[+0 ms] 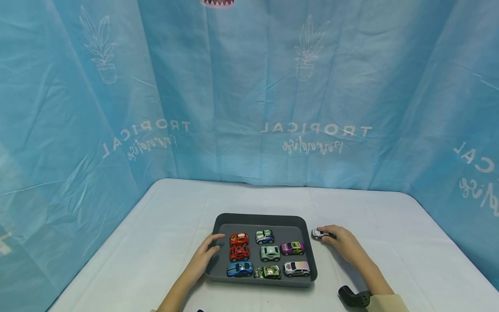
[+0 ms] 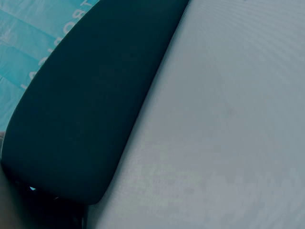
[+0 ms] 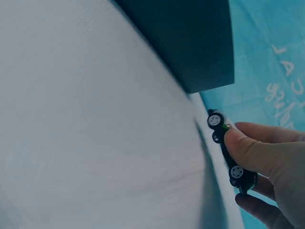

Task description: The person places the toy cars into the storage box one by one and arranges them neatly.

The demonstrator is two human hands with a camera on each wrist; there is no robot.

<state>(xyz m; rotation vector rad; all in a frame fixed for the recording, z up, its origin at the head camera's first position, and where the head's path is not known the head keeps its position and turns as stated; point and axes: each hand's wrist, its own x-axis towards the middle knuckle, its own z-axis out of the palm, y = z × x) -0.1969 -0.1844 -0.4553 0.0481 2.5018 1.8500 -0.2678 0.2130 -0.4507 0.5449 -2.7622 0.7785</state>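
A small white and black toy car (image 3: 226, 148) is pinched between the thumb and fingers of my right hand (image 1: 347, 245). The hand is just right of the dark grey tray (image 1: 257, 219), and in the right wrist view the car hangs above the white cloth, wheels facing the camera. My left hand (image 1: 200, 260) touches the tray's left rim with fingers fairly straight. Inside the tray sit two red cars (image 1: 239, 252), a blue car (image 1: 239, 269), a purple car (image 1: 292, 248), a pale green car (image 1: 270, 253) and several others. The left wrist view shows mostly the tray's outer wall (image 2: 90, 105).
The tray stands on a table with a white cloth (image 1: 183, 208). Behind and beside it hangs a blue printed curtain (image 1: 241, 86). A black curved wrist device (image 1: 352, 298) is by the right sleeve (image 1: 387, 303).
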